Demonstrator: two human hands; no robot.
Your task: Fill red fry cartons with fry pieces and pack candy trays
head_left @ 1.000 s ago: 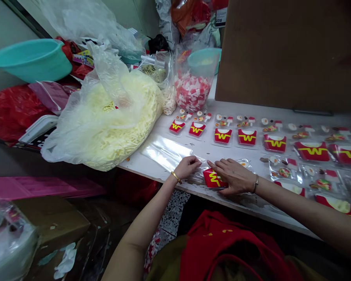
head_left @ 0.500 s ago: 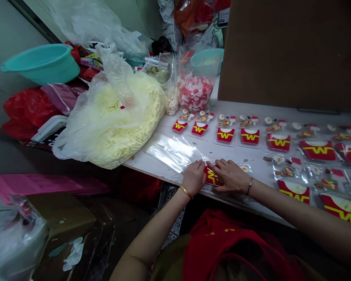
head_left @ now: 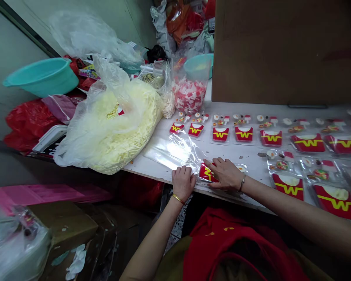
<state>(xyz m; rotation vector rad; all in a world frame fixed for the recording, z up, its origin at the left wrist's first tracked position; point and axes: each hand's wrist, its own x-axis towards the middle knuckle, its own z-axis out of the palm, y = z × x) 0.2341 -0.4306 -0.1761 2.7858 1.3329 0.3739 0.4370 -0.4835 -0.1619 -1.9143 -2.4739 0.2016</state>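
My left hand [head_left: 183, 183] is at the table's front edge, its fingers curled together on the near edge of a clear plastic bag [head_left: 175, 147] lying flat. My right hand [head_left: 226, 173] lies over a red fries-box piece [head_left: 205, 171] with a yellow zigzag, its fingers stretched out and apart. The piece looks to be in clear plastic, and the hand covers part of it. A small egg-like piece [head_left: 241, 169] shows beyond the right hand. Similar filled clear packs [head_left: 243, 134] stand in rows behind and to the right.
A large bag of pale yellow sticks [head_left: 128, 136] sits at the left. Behind stands a bag of pink and white pieces [head_left: 189, 95]. A turquoise basin [head_left: 43, 76] rests at the far left. A brown cardboard panel [head_left: 280, 50] rises at the back right.
My left hand has drawn away to the left from the red piece, toward the bag's near edge. The right hand remains over the piece. The view has shifted slightly.
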